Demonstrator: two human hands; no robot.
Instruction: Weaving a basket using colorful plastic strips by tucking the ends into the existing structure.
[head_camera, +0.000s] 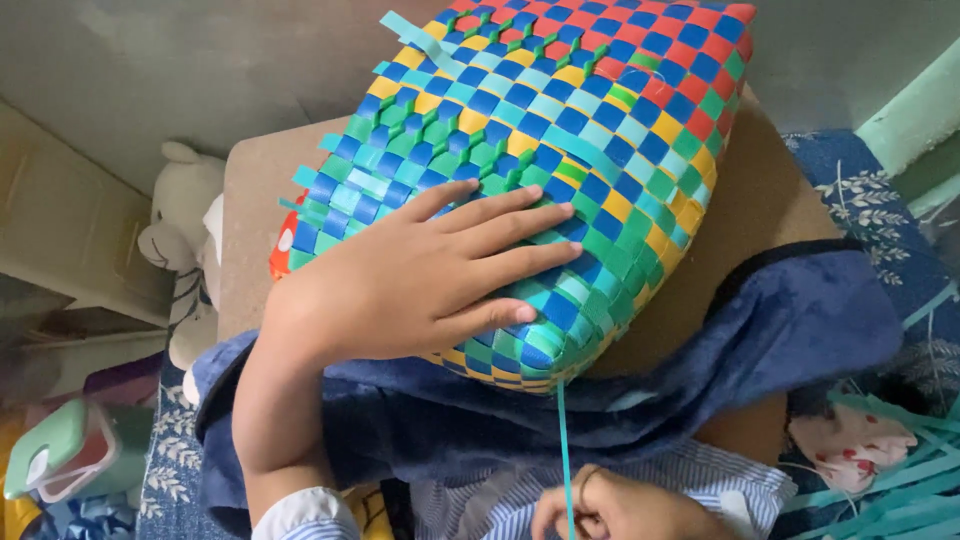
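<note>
Fingers (500, 235) of your left hand (420, 280) lie spread flat, pinning the woven basket (590, 130).
Your right hand (615, 510) seems pinched on the teal strip (564, 440); pull it straight and snug.

A woven basket (590, 130) lies on a board (760, 210). The left hand (420, 280) lies flat on top of the basket, on its near side. A folded cloth (780, 320) lies on the board, in front of the basket and to its right. A thin strip (564, 450) runs from the near edge of the basket down to the right hand (620, 508), which is at the bottom, nearer the person. A soft toy (185, 220) sits to the left of the board. A small box (70, 450) lies far left, near the bottom. Loose strips (900, 480) lie at the bottom right.
</note>
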